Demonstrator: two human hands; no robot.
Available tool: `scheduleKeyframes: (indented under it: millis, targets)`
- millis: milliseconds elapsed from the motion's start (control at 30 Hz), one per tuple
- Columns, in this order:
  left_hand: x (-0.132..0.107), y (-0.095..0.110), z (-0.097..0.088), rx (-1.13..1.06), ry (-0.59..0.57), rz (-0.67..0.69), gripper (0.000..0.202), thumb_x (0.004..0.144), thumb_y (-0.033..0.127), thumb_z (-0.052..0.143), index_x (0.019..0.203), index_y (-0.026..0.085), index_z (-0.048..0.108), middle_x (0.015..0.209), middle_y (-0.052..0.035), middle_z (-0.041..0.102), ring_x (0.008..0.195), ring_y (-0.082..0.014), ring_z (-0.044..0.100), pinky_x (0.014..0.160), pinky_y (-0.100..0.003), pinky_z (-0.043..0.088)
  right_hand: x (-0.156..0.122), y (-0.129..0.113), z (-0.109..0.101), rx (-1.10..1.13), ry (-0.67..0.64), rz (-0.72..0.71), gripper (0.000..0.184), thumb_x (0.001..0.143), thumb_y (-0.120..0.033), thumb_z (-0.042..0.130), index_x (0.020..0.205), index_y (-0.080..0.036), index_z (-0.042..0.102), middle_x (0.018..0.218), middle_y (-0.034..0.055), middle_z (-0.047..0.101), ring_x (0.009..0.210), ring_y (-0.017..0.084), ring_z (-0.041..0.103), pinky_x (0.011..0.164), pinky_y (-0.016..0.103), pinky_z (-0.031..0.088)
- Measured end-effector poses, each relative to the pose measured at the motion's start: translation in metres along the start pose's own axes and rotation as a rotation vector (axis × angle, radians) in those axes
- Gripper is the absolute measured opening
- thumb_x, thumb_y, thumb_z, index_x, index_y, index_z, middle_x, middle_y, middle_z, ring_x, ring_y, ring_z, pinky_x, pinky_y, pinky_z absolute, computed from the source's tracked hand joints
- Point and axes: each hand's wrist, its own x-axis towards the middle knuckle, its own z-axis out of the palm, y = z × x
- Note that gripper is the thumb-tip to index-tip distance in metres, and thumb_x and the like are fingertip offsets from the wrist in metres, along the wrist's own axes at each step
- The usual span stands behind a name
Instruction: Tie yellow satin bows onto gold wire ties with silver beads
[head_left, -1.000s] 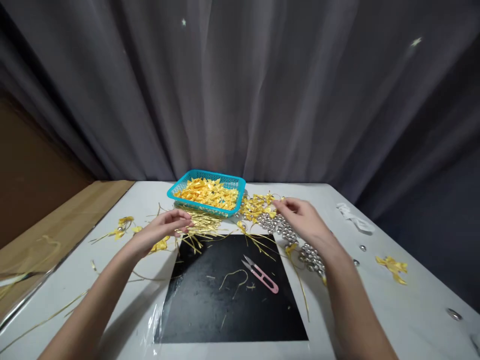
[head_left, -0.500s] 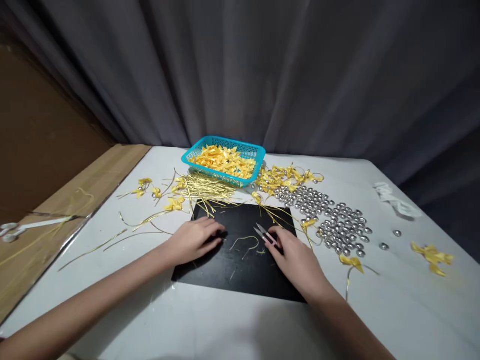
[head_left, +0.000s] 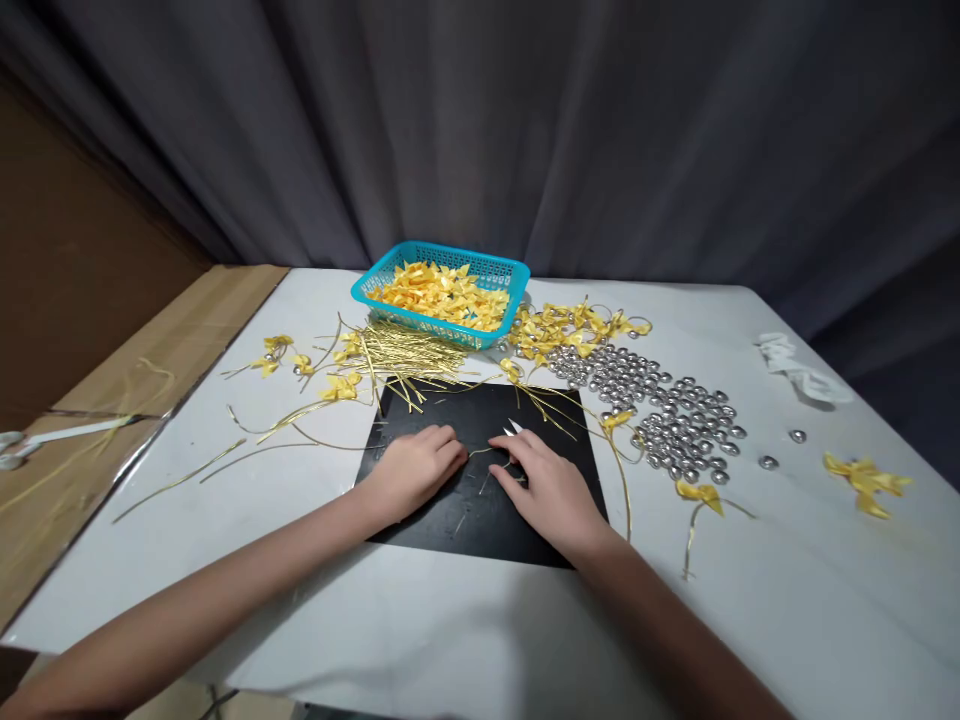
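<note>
Both my hands rest on a black mat (head_left: pixel 480 405) in the middle of the white table. My left hand (head_left: pixel 416 470) lies with its fingers together, and the fingertips pinch the end of a short gold wire (head_left: pixel 486 451). My right hand (head_left: pixel 544 485) is closed over the small snips (head_left: pixel 514 428); only the blade tips show past my fingers. The wire runs between the two hands.
A teal basket (head_left: pixel 495 268) of yellow bows stands at the back. In front of it lie a bundle of gold wires (head_left: pixel 405 352), loose bows (head_left: pixel 570 325) and a heap of silver beads (head_left: pixel 660 410). A brown board (head_left: pixel 112 390) flanks the table's left edge.
Both hands drew back from the pile near the basket onto the black mat. The right hand came down over the snips, and the left hand closed in on the wire. The view dropped lower.
</note>
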Motion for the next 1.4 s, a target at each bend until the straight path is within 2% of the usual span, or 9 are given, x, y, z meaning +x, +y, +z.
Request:
scheduleKeyframes:
  millis: [200,300,367,600,767,933,1100,1267,1400]
  targets:
    - [-0.003,0.003,0.006,0.017,0.063,0.082,0.031,0.096,0.028,0.03,0.088,0.016,0.057,0.082,-0.0072,0.06,0.075,-0.0179,0.055,0.056,-0.026,0.038,0.003,-0.006,0.003,0.018,0.066,-0.098,0.035,0.087,-0.032,0.053,0.121,-0.023,0.055,0.108,0.0067,0.057,0.094,0.02,0.06,0.072,0.028,0.046]
    - [-0.007,0.005,-0.006,0.0,0.091,0.095,0.03,0.097,0.028,0.029,0.089,0.016,0.055,0.085,-0.0064,0.062,0.075,-0.0165,0.056,0.059,-0.026,0.039,0.008,-0.007,-0.003,0.028,-0.006,-0.19,0.022,0.091,-0.027,0.046,0.101,-0.022,0.065,0.097,0.0043,0.061,0.084,0.016,0.061,0.074,0.027,0.045]
    - [-0.011,0.003,-0.018,0.0,0.109,0.081,0.03,0.097,0.027,0.028,0.09,0.017,0.055,0.085,-0.0059,0.062,0.074,-0.0158,0.056,0.061,-0.026,0.04,0.011,-0.007,-0.01,0.076,-0.041,-0.258,0.024,0.092,-0.024,0.043,0.091,-0.021,0.067,0.091,0.0035,0.062,0.082,0.015,0.061,0.077,0.026,0.045]
    - [-0.045,-0.02,-0.054,0.133,0.201,-0.123,0.034,0.097,0.028,0.026,0.089,0.017,0.057,0.081,-0.0079,0.064,0.072,-0.0165,0.057,0.057,-0.026,0.04,0.027,-0.011,-0.027,0.095,-0.11,-0.475,0.028,0.092,-0.027,0.039,0.093,-0.021,0.067,0.091,0.0062,0.064,0.079,0.016,0.064,0.07,0.026,0.048]
    - [-0.088,-0.032,-0.075,0.279,0.288,-0.285,0.028,0.096,0.024,0.029,0.092,0.016,0.056,0.087,-0.0091,0.065,0.074,-0.0174,0.059,0.059,-0.027,0.041,0.057,-0.038,-0.026,0.004,-0.162,-0.651,0.029,0.092,-0.025,0.039,0.092,-0.022,0.068,0.093,0.006,0.062,0.071,0.015,0.064,0.065,0.027,0.049]
    - [-0.145,-0.041,-0.095,0.381,0.343,-0.401,0.025,0.095,0.02,0.031,0.091,0.016,0.055,0.083,-0.0087,0.066,0.072,-0.0173,0.06,0.059,-0.028,0.046,0.089,-0.099,-0.019,-0.155,-0.182,-0.831,0.03,0.089,-0.015,0.041,0.091,-0.023,0.07,0.087,0.0059,0.062,0.072,0.016,0.063,0.061,0.026,0.046]
    - [-0.214,-0.065,-0.117,0.444,0.331,-0.471,0.023,0.093,0.015,0.033,0.097,0.015,0.056,0.089,-0.0107,0.068,0.075,-0.0175,0.064,0.061,-0.027,0.051,0.121,-0.192,0.0,-0.143,-0.21,-0.947,0.028,0.082,-0.009,0.048,0.094,-0.022,0.07,0.085,0.0076,0.067,0.081,0.021,0.063,0.066,0.027,0.042]
    - [-0.284,-0.103,-0.137,0.505,0.345,-0.586,0.027,0.093,0.017,0.034,0.103,0.015,0.059,0.081,-0.01,0.067,0.069,-0.0182,0.064,0.057,-0.027,0.051,0.15,-0.288,0.034,0.01,-0.282,-0.988,0.021,0.078,-0.007,0.054,0.087,-0.016,0.071,0.077,0.0068,0.068,0.073,0.017,0.061,0.066,0.025,0.04]
    - [-0.323,-0.132,-0.146,0.518,0.378,-0.734,0.031,0.093,0.018,0.033,0.109,0.013,0.059,0.087,-0.0123,0.066,0.072,-0.0204,0.063,0.061,-0.031,0.052,0.176,-0.355,0.078,0.136,-0.388,-0.985,0.01,0.08,-0.01,0.059,0.083,-0.012,0.067,0.079,0.0052,0.066,0.073,0.013,0.059,0.071,0.025,0.044]
